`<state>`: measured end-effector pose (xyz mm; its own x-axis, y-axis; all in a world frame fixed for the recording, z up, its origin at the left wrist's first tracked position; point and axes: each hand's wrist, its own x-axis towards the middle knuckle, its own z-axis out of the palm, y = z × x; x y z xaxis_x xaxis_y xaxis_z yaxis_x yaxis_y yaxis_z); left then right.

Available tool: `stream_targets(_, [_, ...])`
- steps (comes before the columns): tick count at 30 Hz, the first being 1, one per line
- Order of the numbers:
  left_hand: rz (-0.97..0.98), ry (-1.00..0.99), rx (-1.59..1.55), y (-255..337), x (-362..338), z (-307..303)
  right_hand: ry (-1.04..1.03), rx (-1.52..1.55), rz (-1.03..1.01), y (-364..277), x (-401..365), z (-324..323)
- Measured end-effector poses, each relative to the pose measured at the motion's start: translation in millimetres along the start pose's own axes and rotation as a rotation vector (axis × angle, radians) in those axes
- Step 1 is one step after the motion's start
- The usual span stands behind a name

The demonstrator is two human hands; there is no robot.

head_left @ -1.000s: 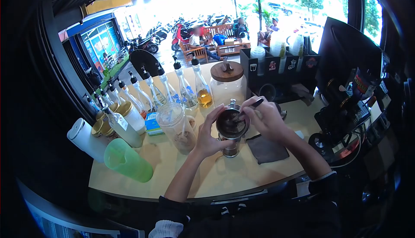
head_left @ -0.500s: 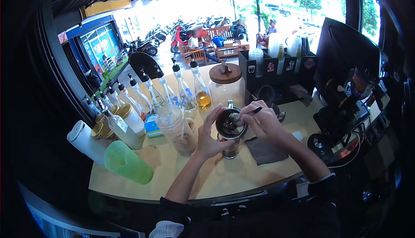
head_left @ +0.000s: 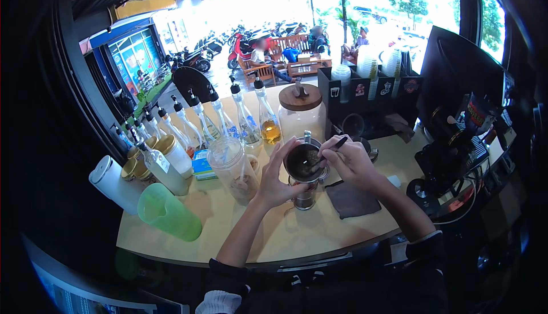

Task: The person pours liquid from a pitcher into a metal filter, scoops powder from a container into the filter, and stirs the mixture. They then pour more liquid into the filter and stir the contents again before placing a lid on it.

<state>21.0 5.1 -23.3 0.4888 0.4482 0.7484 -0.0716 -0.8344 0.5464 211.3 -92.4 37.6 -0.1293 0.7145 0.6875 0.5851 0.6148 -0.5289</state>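
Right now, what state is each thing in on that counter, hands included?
Left hand: curled around the metal cup.
Right hand: gripping a black-handled utensil.
Metal cup: held, open-topped.
Utensil: dipped into the cup.
Large jar: closed, wooden lid on.
Amber bottle: partly filled, pump on.
Green pitcher: standing, unheld.
Dark cloth: laid out.
Plastic cups: stacked.

Between the left hand (head_left: 276,180) and right hand (head_left: 355,164), a cup (head_left: 297,168) is above a glass (head_left: 305,201) on the surface (head_left: 274,242). To the right lies a cloth (head_left: 352,200); far left, a pitcher (head_left: 169,212). Behind is a jar (head_left: 302,120), pump bottles (head_left: 246,124) to its left, a cup rack (head_left: 368,88) to its right.
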Motion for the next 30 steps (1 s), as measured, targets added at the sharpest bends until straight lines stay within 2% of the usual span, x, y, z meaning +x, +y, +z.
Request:
stream_targets(5, [0.028, -0.096, -0.009, -2, 1, -4, 0.040, -0.035, -0.014, 10, 6, -5])
stream_targets(7, [0.033, -0.122, 0.002, 0, 3, -7, -0.034, 0.208, 0.079, 9, 7, -2])
stream_targets(8, [0.040, -0.148, 0.014, 0, 4, -8, -0.077, 0.131, 0.005, 9, 9, -5])
stream_targets(11, [0.057, -0.157, 0.040, 3, 4, -10, -0.031, 0.036, 0.072, 26, 8, -9])
stream_targets(14, [0.061, -0.162, 0.068, 6, 6, -12, -0.023, 0.169, 0.121, 17, 10, -7])
stream_targets(17, [0.069, -0.165, 0.059, 5, 7, -12, -0.078, 0.089, 0.028, 9, 10, -7])
stream_targets(21, [0.083, -0.149, 0.064, 3, 4, -10, -0.018, 0.075, 0.039, 9, 13, -9])
stream_targets(24, [0.048, -0.132, 0.019, -1, 1, -8, -0.011, 0.082, -0.027, 5, 7, -1])
stream_targets(27, [0.029, -0.068, -0.035, -5, -3, -5, -0.029, 0.119, 0.076, 1, 3, -2])
stream_targets(29, [0.046, -0.083, -0.025, -6, -4, -5, -0.040, -0.074, -0.050, 2, 6, -8])
stream_targets(30, [0.046, -0.084, -0.026, -6, -4, -5, -0.040, -0.074, -0.049, 4, 7, -9])
